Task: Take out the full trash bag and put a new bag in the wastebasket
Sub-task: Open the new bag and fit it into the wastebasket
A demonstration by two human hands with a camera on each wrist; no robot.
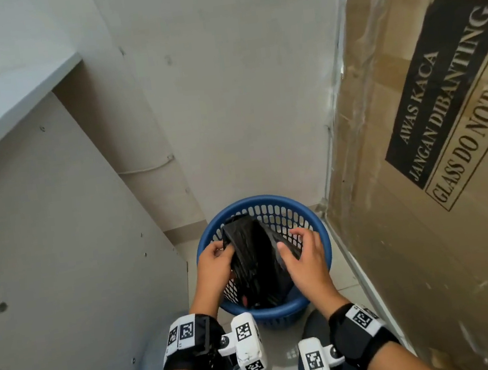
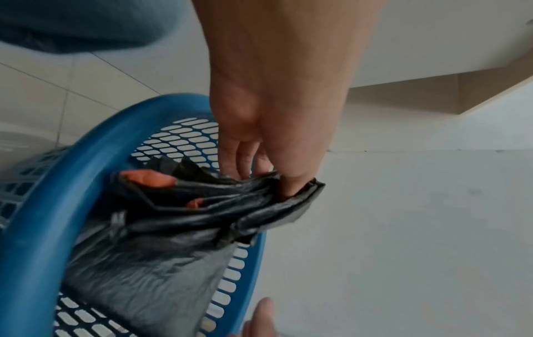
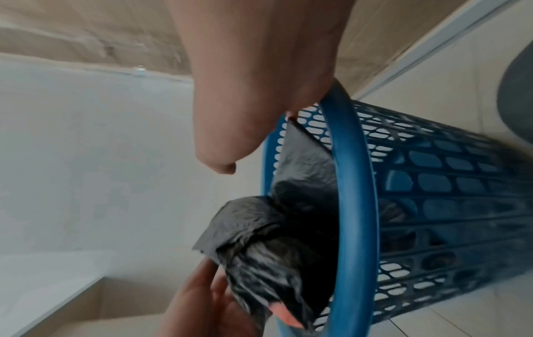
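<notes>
Pale tiled floor, corner of a room; plain light wall behind. Item one: blue wastebasket, round, perforated sides, solid rolled rim, standing upright on the floor close to the wall. Item two: black trash bag, crumpled and glossy, its lower part down inside the wastebasket, its upper part gathered and rising above the rim; an orange patch shows among its folds in the left wrist view. Item three: left hand, at the bag's left edge, fingers and thumb curled and pinching a gathered bunch of the black film over the basket opening. Item four: right hand, at the bag's right side over the rim; thumb laid against the film, the other fingers bent above the far edge; whether they actually clamp the bag cannot be told from any view. Both wrists carry black straps with white marker blocks. Surroundings: large cardboard box wrapped in clear film, standing just right of the basket, printed "AWAS KACA JANGAN DIBANTING" and "GLASS DO NOT DR…"; light grey furniture panel with a white top to the left; thin white cable along the wall base.
</notes>
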